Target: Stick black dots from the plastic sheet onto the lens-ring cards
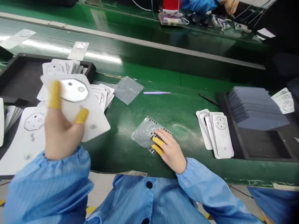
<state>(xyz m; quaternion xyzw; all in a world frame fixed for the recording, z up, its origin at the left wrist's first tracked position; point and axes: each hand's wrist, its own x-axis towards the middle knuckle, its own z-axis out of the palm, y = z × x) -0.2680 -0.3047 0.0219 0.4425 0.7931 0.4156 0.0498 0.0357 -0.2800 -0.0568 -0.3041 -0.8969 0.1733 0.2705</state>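
My left hand (64, 127), with yellow finger covers on thumb and finger, is raised at the left and grips a white faceplate (90, 115) with an octagonal area; both are slightly blurred. My right hand (171, 151) lies on the green bench, two fingers in yellow covers. Its stretched fingertips touch the lower right edge of a translucent textured sheet (144, 132) with small black ring-like dots along its edges. A few dots (152, 151) sit at the sheet's lower corner. Whether anything tiny is under the fingertips is hidden.
Beyond the sheet lie lilac tweezers (157, 92) and another clear sheet (128, 90). White plates (220, 133) overlap at right beside a black tray (263, 143) with grey sheets (254, 107). A black tray (21, 73) and more plates (34, 130) are left. A co-worker's hand (230, 6) shows across.
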